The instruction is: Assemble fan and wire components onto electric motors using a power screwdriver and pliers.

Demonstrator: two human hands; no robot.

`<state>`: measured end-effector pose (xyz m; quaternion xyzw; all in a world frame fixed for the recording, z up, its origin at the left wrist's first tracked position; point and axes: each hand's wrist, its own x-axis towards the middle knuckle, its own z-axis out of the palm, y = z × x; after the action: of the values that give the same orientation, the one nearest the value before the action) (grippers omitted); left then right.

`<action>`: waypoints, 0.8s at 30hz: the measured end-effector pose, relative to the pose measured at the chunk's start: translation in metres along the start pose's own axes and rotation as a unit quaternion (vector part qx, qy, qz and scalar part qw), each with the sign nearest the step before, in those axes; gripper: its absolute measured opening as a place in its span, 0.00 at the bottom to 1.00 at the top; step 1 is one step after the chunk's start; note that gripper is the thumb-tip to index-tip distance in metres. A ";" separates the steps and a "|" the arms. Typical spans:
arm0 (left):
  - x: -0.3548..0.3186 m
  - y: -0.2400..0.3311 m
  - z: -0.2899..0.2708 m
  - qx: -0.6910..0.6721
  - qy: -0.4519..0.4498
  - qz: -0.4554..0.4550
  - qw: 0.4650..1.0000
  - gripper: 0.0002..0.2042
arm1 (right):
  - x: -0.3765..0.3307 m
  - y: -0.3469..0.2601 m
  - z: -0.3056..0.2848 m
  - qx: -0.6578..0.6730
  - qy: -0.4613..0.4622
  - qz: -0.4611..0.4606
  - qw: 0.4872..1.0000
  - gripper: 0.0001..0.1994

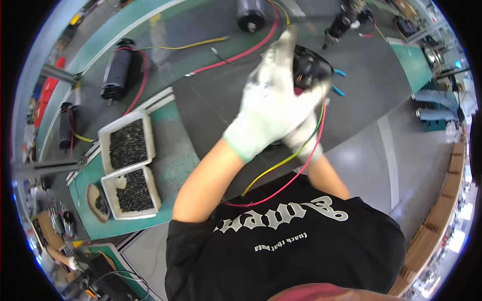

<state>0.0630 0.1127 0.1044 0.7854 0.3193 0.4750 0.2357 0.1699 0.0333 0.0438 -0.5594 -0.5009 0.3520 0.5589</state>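
Both of my hands wear white gloves and are together over the dark mat. My left hand (271,93) is closed against a black motor (312,69), its fingers along the motor's left side. Beneath and to the right, my right hand (303,136) holds the same motor from below; the left hand covers most of its fingers. The motor's dark open end faces up, and much of its body is hidden. A red wire (317,150) and a yellow-green wire (281,164) hang from it toward my shirt. Just right of the motor, two blue handle-like ends (338,91) stick out.
Two white bins (105,150) of small black parts stand at the left, beside a smaller tray (91,193). Other black motors with wires lie around: one far left (116,75), one at the top (251,15), another upper right (340,24). A metal rail (160,99) edges the mat.
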 end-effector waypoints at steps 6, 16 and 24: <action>-0.071 0.005 -0.026 -0.022 -0.035 -0.102 0.994 0.26 | 0.147 0.003 -0.041 -0.026 -0.022 -0.032 0.999 0.22; -0.190 0.033 -0.187 -0.257 -0.040 -0.415 0.872 0.19 | 0.454 0.086 -0.101 -0.675 0.045 -0.160 0.719 0.30; -0.160 0.011 -0.243 0.236 0.268 -0.455 0.816 0.10 | 0.434 0.081 0.048 -0.752 -0.128 -0.086 0.641 0.24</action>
<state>-0.2069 0.0054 0.1223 0.4240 0.7929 0.4154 0.1377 0.2458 0.4706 0.0308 -0.6906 -0.7052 -0.1280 -0.0963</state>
